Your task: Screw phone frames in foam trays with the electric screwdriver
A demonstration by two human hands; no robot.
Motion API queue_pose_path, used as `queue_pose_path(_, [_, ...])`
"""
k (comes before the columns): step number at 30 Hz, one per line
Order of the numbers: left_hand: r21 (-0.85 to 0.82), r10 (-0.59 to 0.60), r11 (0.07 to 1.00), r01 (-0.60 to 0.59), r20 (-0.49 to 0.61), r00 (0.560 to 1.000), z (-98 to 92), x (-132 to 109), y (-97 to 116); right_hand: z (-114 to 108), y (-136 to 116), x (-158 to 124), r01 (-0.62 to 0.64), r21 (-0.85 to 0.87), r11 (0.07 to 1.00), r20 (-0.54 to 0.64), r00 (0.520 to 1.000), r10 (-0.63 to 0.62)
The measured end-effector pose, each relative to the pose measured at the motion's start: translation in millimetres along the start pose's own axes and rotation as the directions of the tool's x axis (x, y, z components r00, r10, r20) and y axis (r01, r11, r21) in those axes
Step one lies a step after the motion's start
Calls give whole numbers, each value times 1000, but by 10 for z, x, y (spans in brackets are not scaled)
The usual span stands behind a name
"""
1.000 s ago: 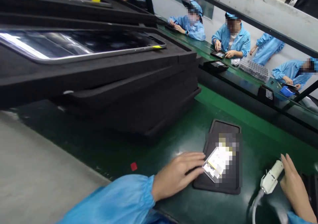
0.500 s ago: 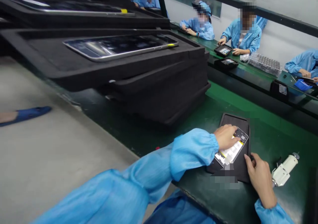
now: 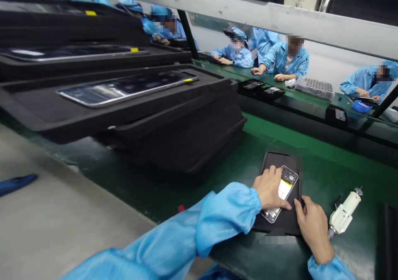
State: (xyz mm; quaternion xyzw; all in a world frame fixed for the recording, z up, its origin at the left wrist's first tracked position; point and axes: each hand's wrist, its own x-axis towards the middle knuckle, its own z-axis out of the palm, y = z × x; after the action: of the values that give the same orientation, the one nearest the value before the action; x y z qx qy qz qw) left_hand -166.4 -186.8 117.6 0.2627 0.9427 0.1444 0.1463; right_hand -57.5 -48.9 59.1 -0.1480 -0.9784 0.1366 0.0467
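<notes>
An opened phone lies tilted on a black foam tray, its inner parts and a white, yellow-edged battery exposed. Across its left side rests my left hand, fingers and thumb spread apart; the fingertips reach the upper part and the thumb points to the lower right. My right hand is at the tray's right edge, thumb and fingers closed around the rim. Beside that hand a white electric screwdriver lies on the green bench.
Stacked black foam trays stand to my left, the top ones carrying phones with yellow tabs. A dark box edge is at far right. Across the bench people in blue work, near a clear parts tray and a blue container.
My left hand has shifted over the phone, its thumb now lower and more widely spread. My right hand stays at the tray edge. The camera view has tilted up and turned right.
</notes>
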Motion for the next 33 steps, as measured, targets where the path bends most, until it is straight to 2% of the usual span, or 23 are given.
queue_pose_path(8, [-86,-51,995,50,-6,999,54,0,1,22,-24,6,-8,0,1000,16,1000,8])
queue_pose_path(13, [-227,-42,973,37,-18,999,-79,1,-52,40,-31,14,1,4,1000,10,1000,-1])
queue_pose_path(16, [-400,-4,917,12,22,1000,-147,45,-105,58,-27,14,2,-2,1000,-7,1000,-2])
queue_pose_path(19, [-557,1,830,33,59,998,-99,51,-129,59,-7,13,3,22,1000,-20,1000,-2])
queue_pose_path(22, [-626,-46,779,36,-1,999,-2,-100,-199,38,25,11,16,147,989,-50,999,-9])
queue_pose_path(24, [-568,-77,823,-13,-134,988,46,-276,-315,18,36,9,25,228,973,-61,998,-12])
queue_pose_path(26, [-421,-77,906,-36,-247,966,98,-452,-465,-4,30,7,30,252,967,-46,999,-19])
queue_pose_path(27, [-341,-70,940,-27,-271,960,134,-524,-536,-16,20,8,31,244,969,-34,999,-23])
queue_pose_path(30, [-226,-87,974,34,-232,969,302,-651,-662,-62,-29,27,15,172,985,-3,1000,-15])
queue_pose_path(33, [-199,-116,977,74,-209,971,487,-697,-653,-96,-71,74,-11,103,995,32,999,8])
